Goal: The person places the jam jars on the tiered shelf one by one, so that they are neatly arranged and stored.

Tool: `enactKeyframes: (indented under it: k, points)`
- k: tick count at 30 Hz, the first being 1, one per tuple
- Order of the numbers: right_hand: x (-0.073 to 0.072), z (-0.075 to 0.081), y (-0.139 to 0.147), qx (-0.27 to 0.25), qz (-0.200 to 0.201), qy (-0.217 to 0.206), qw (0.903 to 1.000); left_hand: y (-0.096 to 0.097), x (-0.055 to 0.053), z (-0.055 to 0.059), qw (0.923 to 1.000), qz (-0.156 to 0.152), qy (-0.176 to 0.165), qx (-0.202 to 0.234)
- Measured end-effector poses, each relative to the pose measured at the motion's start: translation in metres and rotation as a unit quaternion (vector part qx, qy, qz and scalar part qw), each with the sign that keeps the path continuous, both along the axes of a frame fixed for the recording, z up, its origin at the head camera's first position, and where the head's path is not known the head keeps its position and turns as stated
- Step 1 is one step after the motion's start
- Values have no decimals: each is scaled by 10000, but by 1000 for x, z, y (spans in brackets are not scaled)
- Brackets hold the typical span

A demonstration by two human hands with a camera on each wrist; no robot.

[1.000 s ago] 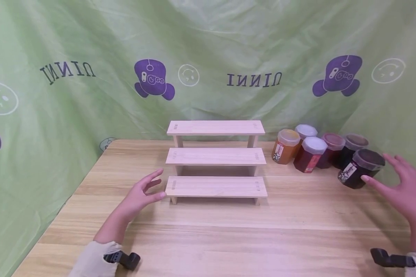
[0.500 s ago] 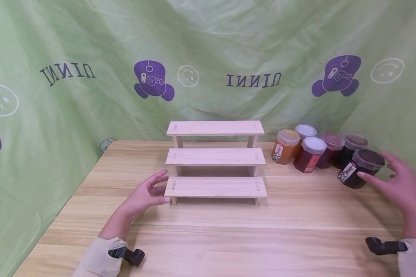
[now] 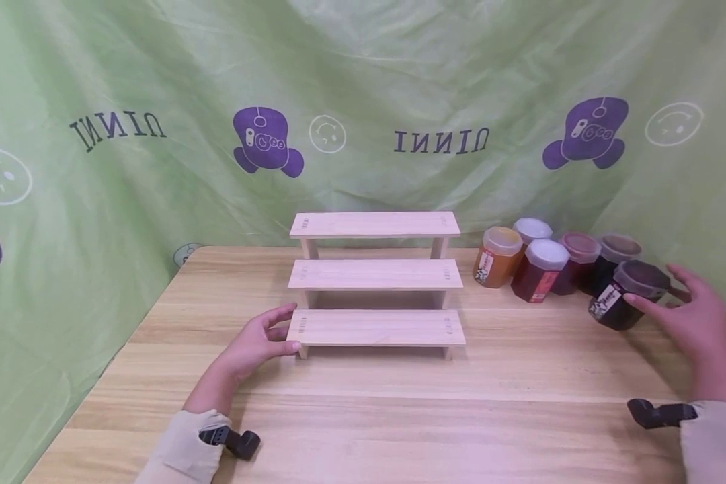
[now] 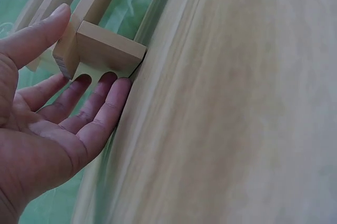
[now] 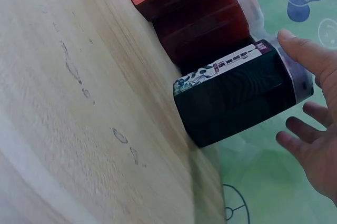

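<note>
A wooden three-step stand (image 3: pixel 375 327) is on the table. My left hand (image 3: pixel 257 346) is at the left end of its lowest step, thumb in front and fingers behind. In the left wrist view, the thumb overlaps the board's end (image 4: pixel 66 55), and the loosely bent fingers are spread beside the support (image 4: pixel 108 47). Over on the right, my right hand (image 3: pixel 698 319) surrounds the lid side of a dark hexagonal jar (image 3: pixel 624 314) with a white label. Seen from the right wrist, the thumb is at the lid's rim (image 5: pixel 297 71) while the other fingers stay apart from the jar.
Several more lidded jars cluster right of the stand: an orange one (image 3: pixel 497 269), a dark red one (image 3: pixel 534 281), a purplish-red one (image 3: pixel 579 250) and another dark one (image 3: pixel 601 269). A green printed curtain (image 3: pixel 363 67) hangs behind the wooden table (image 3: pixel 399 417).
My left hand has moved right, up to the end of the lowest step. The right hand has shifted left, its thumb now overlapping the dark jar. Stand and jars have stayed put.
</note>
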State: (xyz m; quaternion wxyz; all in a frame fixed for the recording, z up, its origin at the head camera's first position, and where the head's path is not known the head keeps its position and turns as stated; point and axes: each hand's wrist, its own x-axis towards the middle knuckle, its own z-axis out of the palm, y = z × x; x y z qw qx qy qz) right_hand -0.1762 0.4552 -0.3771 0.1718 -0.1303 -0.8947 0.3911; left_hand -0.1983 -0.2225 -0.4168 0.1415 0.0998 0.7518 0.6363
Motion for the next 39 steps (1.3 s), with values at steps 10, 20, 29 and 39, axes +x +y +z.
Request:
enactKeyframes:
  k: [10, 20, 29, 39]
  points:
    - [-11, -7, -6, -119, -158, -105, 9997, -2, 3, 0, 9998, 73, -87, 176]
    - [-19, -11, -8, -717, -428, 55, 9965, -2, 1, -4, 9989, 66, -115, 448]
    - [-19, -11, -17, -1836, -1047, 297, 9770, -2, 0, -5, 9980, 83, -176, 598]
    - [-15, -8, -30, -2567, -1271, 523, 9567, -2, 0, -6, 9972, 21, -162, 732]
